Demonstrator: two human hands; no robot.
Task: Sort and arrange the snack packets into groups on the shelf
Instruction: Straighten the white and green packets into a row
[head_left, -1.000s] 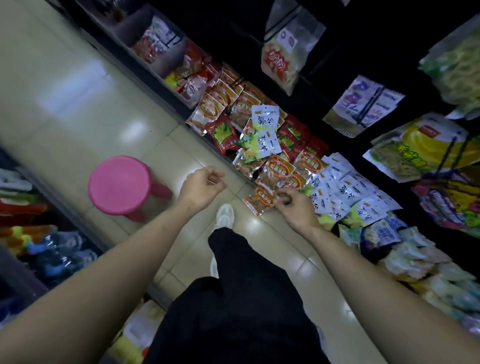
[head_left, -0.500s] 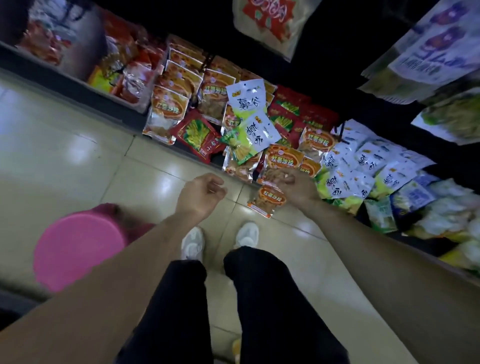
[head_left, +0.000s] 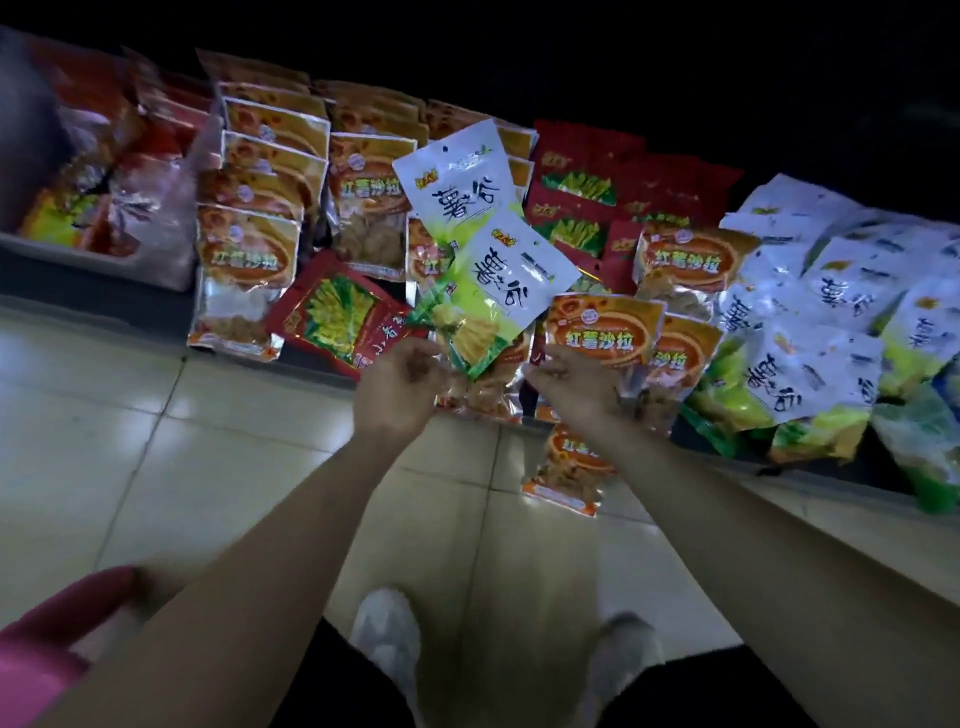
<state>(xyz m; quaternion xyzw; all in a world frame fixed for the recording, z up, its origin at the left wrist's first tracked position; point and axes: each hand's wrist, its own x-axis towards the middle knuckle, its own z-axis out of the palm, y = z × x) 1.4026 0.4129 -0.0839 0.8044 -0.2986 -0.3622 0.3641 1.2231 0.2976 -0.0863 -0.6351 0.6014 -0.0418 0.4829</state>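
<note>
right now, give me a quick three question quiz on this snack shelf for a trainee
1. Fill in: the tilted red packet lies to the ___ of the left hand.
2. The orange packet over the floor hangs below which hand? A) left hand B) right hand
3. True or false: two white-and-green packets lie apart from the white-and-green group at the right.
Key: 1 left; 2 B; 3 true

Pink stool (head_left: 47, 639) cut off at corner; orange packet (head_left: 558, 483) partly hidden.
</note>
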